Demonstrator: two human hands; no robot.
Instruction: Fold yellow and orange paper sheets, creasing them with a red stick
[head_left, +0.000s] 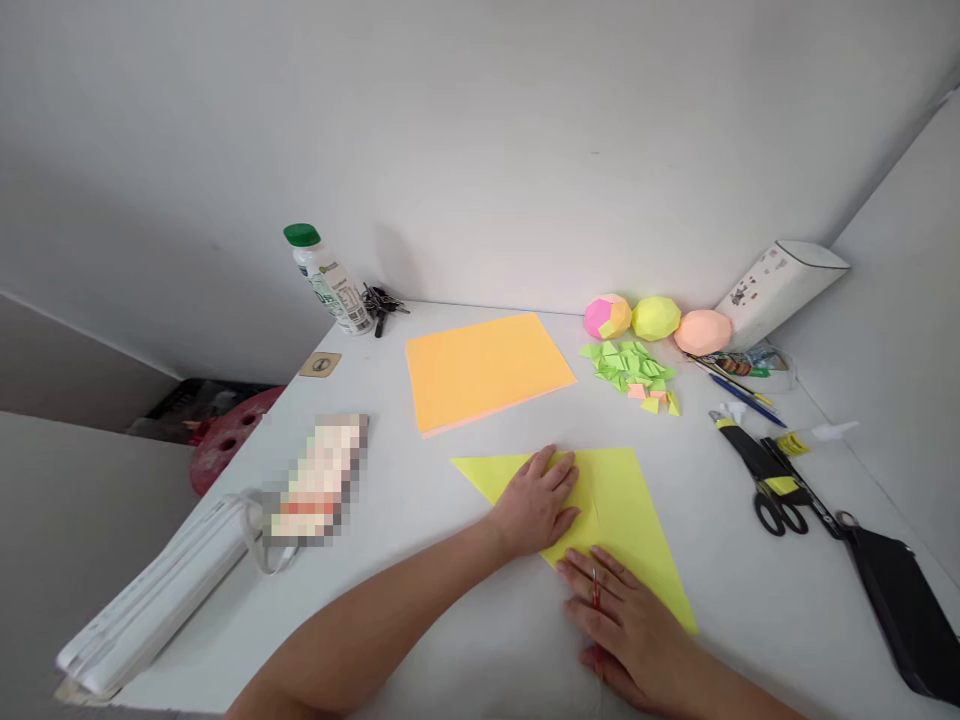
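Pressing flat on the folded yellow paper triangle (622, 510), which is lying on the white bench (465, 620) just in front of the orange paper stack (484, 368), the left hand (534, 500) and right hand (626, 615) are both resting with fingers spread, gripping nothing. Firm, even pressure along the fold should be giving a sharp crease. The crease itself is lying hidden beneath the palms.

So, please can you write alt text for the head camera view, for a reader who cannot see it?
Both hands press flat on a yellow folded paper triangle on a white table, the left hand above the right hand. Behind lie an orange paper stack, green paper scraps and scissors.
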